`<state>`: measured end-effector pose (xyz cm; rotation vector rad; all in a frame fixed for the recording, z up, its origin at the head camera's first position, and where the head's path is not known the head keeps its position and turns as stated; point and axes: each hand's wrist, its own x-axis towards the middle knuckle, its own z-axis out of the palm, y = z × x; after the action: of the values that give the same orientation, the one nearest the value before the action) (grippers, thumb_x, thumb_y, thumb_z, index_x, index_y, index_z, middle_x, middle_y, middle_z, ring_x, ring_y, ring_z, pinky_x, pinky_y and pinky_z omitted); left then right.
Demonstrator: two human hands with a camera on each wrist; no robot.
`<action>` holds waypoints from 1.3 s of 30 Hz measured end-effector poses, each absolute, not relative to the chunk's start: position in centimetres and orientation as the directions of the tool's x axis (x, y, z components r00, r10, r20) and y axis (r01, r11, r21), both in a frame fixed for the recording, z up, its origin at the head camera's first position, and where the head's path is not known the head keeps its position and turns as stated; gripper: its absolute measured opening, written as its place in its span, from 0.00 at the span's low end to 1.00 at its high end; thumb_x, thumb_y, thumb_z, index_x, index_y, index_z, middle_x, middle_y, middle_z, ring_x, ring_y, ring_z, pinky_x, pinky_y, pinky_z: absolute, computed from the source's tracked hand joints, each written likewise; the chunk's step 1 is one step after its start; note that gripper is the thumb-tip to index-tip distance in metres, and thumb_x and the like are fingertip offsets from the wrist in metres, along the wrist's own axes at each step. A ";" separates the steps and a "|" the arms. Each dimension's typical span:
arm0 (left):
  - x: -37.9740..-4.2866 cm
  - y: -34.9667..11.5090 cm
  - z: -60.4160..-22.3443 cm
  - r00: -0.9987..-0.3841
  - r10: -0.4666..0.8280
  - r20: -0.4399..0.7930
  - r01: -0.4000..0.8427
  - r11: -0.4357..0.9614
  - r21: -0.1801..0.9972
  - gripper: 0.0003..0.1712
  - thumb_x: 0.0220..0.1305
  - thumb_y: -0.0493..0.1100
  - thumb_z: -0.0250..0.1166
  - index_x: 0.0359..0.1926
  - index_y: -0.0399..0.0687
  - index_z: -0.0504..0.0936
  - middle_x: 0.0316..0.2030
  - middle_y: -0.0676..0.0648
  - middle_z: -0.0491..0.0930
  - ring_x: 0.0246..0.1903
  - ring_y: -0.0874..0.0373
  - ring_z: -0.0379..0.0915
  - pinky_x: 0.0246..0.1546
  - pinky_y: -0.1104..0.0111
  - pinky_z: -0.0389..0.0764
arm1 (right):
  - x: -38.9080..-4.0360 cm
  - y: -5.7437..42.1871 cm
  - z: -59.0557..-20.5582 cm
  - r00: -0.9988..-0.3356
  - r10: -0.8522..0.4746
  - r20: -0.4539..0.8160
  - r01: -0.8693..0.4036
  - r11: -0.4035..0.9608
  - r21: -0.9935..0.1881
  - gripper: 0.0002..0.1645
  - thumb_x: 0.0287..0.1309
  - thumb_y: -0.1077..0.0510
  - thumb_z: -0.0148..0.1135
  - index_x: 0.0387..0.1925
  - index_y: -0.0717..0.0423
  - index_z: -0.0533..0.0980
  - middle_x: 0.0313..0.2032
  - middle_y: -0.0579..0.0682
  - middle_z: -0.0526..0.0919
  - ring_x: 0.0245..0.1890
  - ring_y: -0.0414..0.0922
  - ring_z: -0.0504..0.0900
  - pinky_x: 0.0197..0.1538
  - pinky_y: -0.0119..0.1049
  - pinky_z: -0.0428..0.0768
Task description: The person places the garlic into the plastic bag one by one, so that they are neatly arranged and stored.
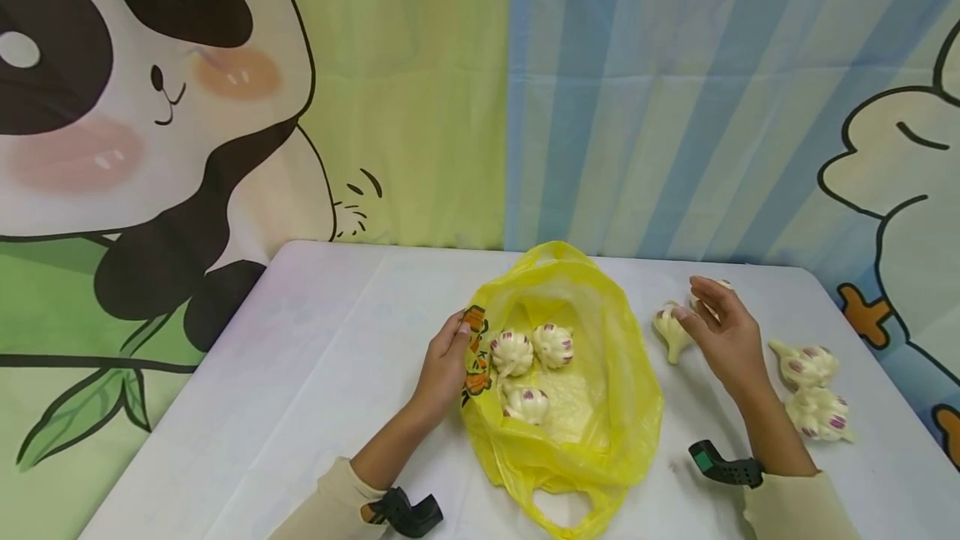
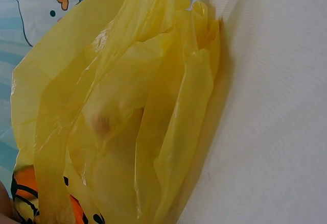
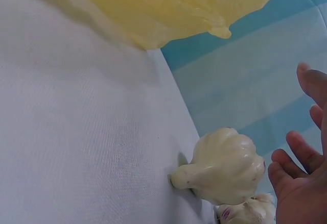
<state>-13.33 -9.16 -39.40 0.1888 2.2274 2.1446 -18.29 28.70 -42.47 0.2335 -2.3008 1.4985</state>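
Garlic bulbs (image 1: 553, 346), cream with purple marks, lie three together inside a yellow plastic bag (image 1: 633, 390) just below and right of centre in the head view. My left hand (image 1: 444, 365) pinches the bag's left rim beside its orange print. My right hand (image 1: 723, 340), fingers spread, is just beside two more bulbs (image 1: 667, 325), one partly hidden behind it; another pair (image 1: 810, 367) sits at the lower right. Everything rests on a white counter (image 1: 337, 340), faintly creased, filling the lower middle of the frame. Behind it hangs printed fabric: a large panda (image 1: 157, 98) at upper left, a yellow-green panel (image 1: 408, 82) left of centre, blue stripes (image 1: 675, 90) at upper right, and a white cartoon figure (image 1: 922, 248) along the right edge.
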 end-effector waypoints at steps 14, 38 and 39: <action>-14.3 -9.4 -41.2 -0.992 0.113 0.053 0.057 0.035 0.998 0.23 0.80 0.42 0.37 0.70 0.40 0.62 0.52 0.36 0.73 0.51 0.36 0.70 0.49 0.56 0.74 | -18.8 29.0 -43.2 -0.970 0.032 0.239 -0.203 0.427 -0.881 0.46 0.64 0.54 0.64 0.76 0.48 0.50 0.72 0.60 0.53 0.71 0.56 0.55 0.63 0.21 0.58; -15.0 -9.5 -42.8 -0.991 0.101 0.089 0.092 0.025 0.995 0.24 0.80 0.49 0.38 0.68 0.46 0.65 0.53 0.34 0.72 0.50 0.40 0.70 0.51 0.57 0.72 | -19.5 29.5 -45.0 -0.980 -0.128 0.155 -0.200 0.589 -0.783 0.35 0.65 0.53 0.63 0.68 0.61 0.65 0.61 0.66 0.70 0.44 0.24 0.69 0.41 0.18 0.72; -15.0 -9.5 -42.8 -0.991 0.103 0.090 0.093 0.021 0.995 0.24 0.80 0.48 0.38 0.68 0.45 0.65 0.53 0.35 0.72 0.51 0.40 0.70 0.51 0.56 0.72 | -19.5 29.5 -45.0 -0.980 -0.124 0.159 -0.201 0.598 -0.776 0.34 0.65 0.53 0.63 0.68 0.61 0.65 0.61 0.66 0.70 0.45 0.24 0.69 0.41 0.18 0.72</action>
<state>-15.03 -9.48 -42.78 0.2149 2.2394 2.1818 -19.46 29.48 -45.00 0.2785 -2.7284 1.3421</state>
